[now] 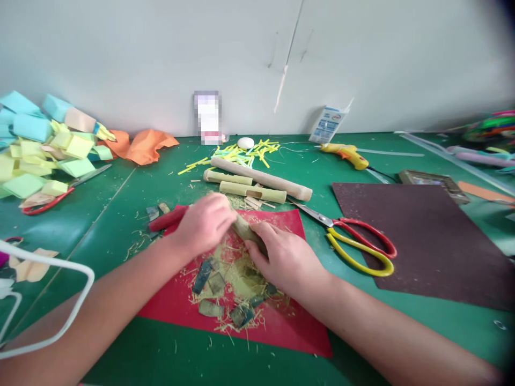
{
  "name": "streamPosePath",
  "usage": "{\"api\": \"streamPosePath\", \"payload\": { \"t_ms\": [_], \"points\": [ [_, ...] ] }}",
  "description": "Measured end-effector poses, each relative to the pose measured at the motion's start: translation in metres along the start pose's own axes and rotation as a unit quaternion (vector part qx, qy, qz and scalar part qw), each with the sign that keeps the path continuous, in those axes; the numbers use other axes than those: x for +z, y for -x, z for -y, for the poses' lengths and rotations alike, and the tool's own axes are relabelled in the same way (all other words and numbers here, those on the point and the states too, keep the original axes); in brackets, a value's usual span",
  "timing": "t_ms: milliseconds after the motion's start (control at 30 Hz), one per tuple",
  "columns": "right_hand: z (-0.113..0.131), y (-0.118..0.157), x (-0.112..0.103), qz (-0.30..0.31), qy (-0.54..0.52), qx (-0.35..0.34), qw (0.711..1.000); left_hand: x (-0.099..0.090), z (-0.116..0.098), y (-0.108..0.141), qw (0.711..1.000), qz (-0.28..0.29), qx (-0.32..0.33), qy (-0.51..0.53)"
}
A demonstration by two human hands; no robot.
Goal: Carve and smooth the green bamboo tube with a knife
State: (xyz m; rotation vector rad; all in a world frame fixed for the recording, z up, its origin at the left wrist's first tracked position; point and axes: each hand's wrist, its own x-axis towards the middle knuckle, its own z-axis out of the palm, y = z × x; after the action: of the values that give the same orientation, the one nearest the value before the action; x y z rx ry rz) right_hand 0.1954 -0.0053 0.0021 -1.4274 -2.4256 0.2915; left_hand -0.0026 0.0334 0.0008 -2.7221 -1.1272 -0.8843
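Observation:
My right hand is closed round a short bamboo tube, its thumb along the near side. At the tube's far end is my left hand, fingers curled and slightly blurred; what they pinch is hidden. Beneath both hands lies a red sheet strewn with pale shavings and several small dark grey-green pieces. A rolled red piece lies left of my left hand. Just beyond are a bamboo tube with a cut slot, another bamboo piece and a long wooden stick.
Scissors with red and yellow handles lie right of the red sheet, beside a dark brown sheet. Farther back are a yellow glue gun, a leaning carton and yellow strips. Folded papers pile up at left.

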Motion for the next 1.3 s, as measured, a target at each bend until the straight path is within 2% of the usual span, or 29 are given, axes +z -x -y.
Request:
{"api": "streamPosePath", "payload": {
  "t_ms": [67,100,233,367,500,667,800,933,1100,1233,1300],
  "points": [
    [0.001,0.000,0.000,0.001,0.002,0.000,1.000,0.000,0.003,0.000,0.999,-0.027,-0.025,-0.024],
    [0.001,0.000,0.000,0.004,0.005,-0.002,1.000,0.000,0.002,0.000,0.999,-0.024,-0.026,-0.024],
    [0.002,0.002,0.001,0.004,0.015,-0.005,1.000,0.000,0.000,0.001,0.999,0.025,0.018,0.009],
    [0.002,0.002,0.001,-0.003,0.018,0.003,1.000,0.001,0.003,0.001,0.999,-0.025,-0.010,-0.031],
    [0.003,0.003,0.002,0.002,0.016,-0.002,1.000,0.002,0.001,0.002,1.000,0.024,0.012,0.003],
    [0.002,0.004,0.001,-0.002,0.016,0.004,1.000,0.001,0.004,0.003,0.999,-0.032,-0.020,-0.005],
    [0.002,0.004,0.000,0.011,0.014,0.001,1.000,0.001,0.003,0.003,0.999,0.001,0.024,0.042],
    [0.003,0.003,-0.003,0.006,0.020,0.006,1.000,0.001,0.011,0.003,0.999,-0.039,-0.016,0.014],
    [0.003,0.003,-0.008,-0.017,0.065,-0.020,0.998,0.001,0.020,0.002,0.999,-0.025,-0.027,0.002],
    [0.003,0.004,-0.008,-0.003,0.049,-0.022,0.999,-0.001,0.011,0.001,0.999,-0.026,-0.026,0.000],
    [0.003,0.004,-0.007,0.009,0.039,-0.016,0.999,-0.002,0.002,0.000,1.000,-0.009,-0.006,0.014]
  ]
}}
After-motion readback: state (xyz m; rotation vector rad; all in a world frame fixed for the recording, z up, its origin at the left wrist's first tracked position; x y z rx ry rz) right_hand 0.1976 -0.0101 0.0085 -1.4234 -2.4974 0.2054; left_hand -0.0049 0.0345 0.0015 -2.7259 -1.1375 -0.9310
